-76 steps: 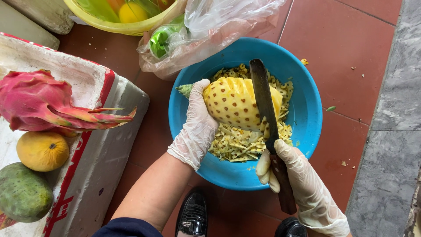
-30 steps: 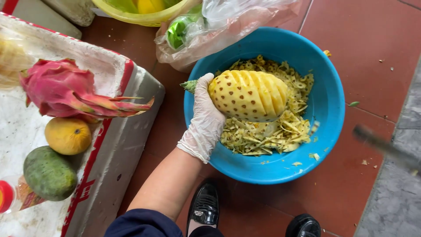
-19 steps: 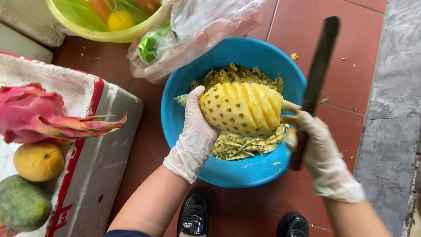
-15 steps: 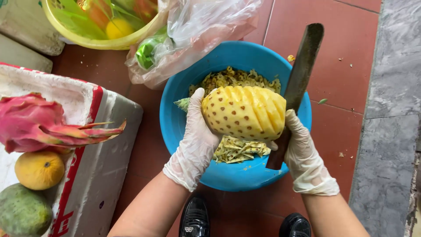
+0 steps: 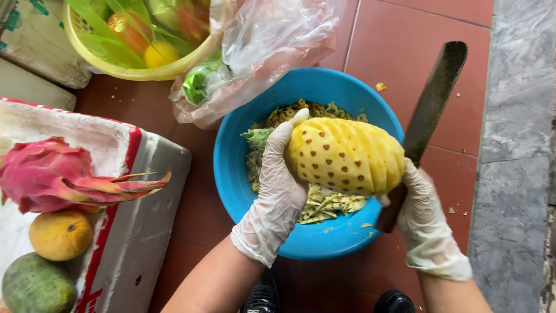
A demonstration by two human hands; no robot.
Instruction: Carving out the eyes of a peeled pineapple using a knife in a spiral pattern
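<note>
A peeled yellow pineapple (image 5: 347, 155) with brown eyes lies sideways above a blue plastic bowl (image 5: 231, 162) that holds pineapple peelings (image 5: 324, 204). My left hand (image 5: 277, 191), in a thin clear glove, grips the pineapple's left end. My right hand (image 5: 421, 215), also gloved, supports the fruit's right end and holds the handle of a long dark knife (image 5: 431, 104). The blade points up and away, clear of the fruit.
A white foam box (image 5: 136, 191) at the left carries a pink dragon fruit (image 5: 58, 177), an orange fruit (image 5: 61, 235) and a green fruit (image 5: 35, 287). A yellow basket (image 5: 104, 61) and a clear plastic bag (image 5: 260, 52) lie behind the bowl. Red floor tiles, grey stone strip at right.
My right hand left the view with the knife, then came back. It now rests against the pineapple's right end with the blade raised. The left hand has kept its grip.
</note>
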